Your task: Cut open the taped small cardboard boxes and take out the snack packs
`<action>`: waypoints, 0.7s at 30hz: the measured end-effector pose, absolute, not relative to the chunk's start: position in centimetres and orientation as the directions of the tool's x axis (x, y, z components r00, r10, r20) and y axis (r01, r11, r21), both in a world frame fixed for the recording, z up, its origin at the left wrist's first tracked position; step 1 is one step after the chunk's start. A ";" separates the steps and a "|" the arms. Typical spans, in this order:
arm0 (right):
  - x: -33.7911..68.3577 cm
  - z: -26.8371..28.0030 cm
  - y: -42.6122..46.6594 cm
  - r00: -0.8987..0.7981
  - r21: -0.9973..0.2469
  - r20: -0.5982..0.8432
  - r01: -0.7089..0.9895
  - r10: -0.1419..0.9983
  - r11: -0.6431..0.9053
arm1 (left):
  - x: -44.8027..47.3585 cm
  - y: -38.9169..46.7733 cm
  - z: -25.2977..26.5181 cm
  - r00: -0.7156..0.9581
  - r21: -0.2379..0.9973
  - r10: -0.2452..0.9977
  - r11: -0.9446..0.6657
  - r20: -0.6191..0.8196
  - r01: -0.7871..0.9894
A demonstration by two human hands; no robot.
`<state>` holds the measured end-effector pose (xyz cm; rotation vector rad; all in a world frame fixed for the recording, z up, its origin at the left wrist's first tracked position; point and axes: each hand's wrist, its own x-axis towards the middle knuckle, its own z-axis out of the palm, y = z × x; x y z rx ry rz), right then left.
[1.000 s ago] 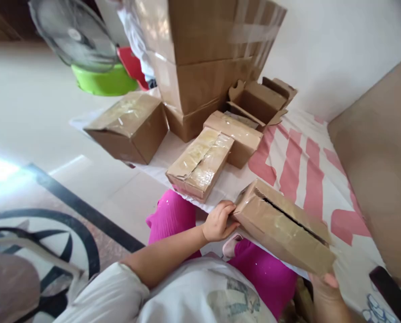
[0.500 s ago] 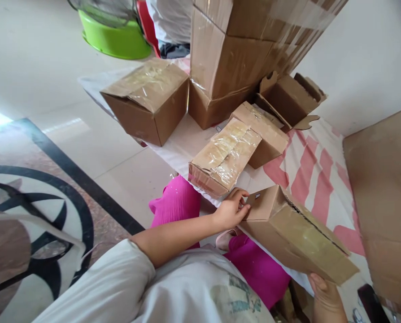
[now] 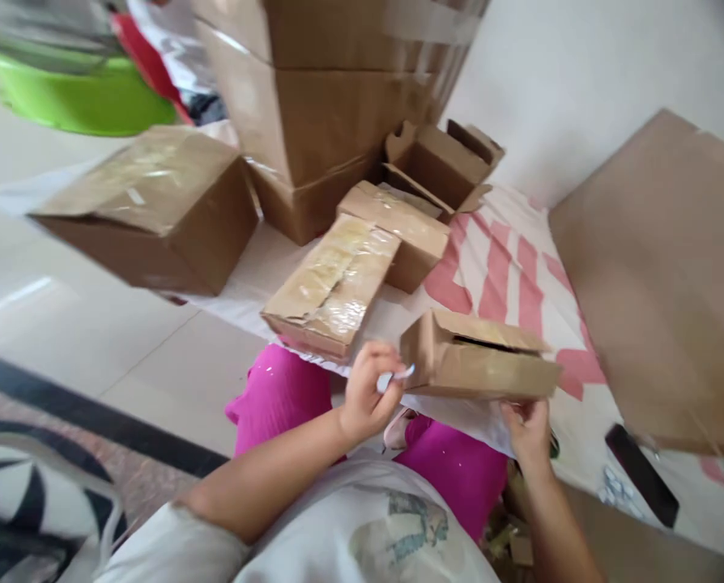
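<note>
A brown cardboard box (image 3: pixel 496 372) stands at the table's near edge, with a dark gap along its top flap. My left hand (image 3: pixel 368 397) is beside the left end of this box, fingers curled in a pinch around a small white strip (image 3: pixel 396 377). Blur hides what the strip is made of. At the box's lower right edge, my right hand (image 3: pixel 529 429) grips the cardboard, its thumb against the near side and the other fingers partly hidden. Left of my left hand lies a taped flat box (image 3: pixel 334 279).
Behind are another taped box (image 3: pixel 419 231), an open box (image 3: pixel 447 166) and a tall taped carton (image 3: pixel 331 113). A larger box (image 3: pixel 149 194) sits at left. A big cardboard panel (image 3: pixel 653 291) and a black phone-like object (image 3: pixel 641 474) are at right.
The view has swung right. The box has turned so its long side faces me more. My left hand has come off its end, where a small white mark showed, and now pinches a white strip.
</note>
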<state>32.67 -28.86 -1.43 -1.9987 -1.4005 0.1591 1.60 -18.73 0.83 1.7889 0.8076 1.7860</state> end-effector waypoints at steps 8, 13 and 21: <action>24.2 0.5 -32.3 0.206 -0.935 -0.207 0.246 0.956 -0.256 | 2.9 -22.2 -0.1 0.625 0.233 0.165 -0.972 0.763 -0.029; 23.8 1.3 -32.8 0.088 -0.922 -0.257 0.274 0.962 -0.272 | 4.9 -23.0 -1.6 0.700 0.215 0.143 -0.976 0.700 -0.015; 42.0 1.9 -36.9 0.867 -0.646 0.098 0.429 0.489 -0.632 | 4.4 -22.9 -2.3 0.644 0.360 0.251 -0.932 0.723 -0.040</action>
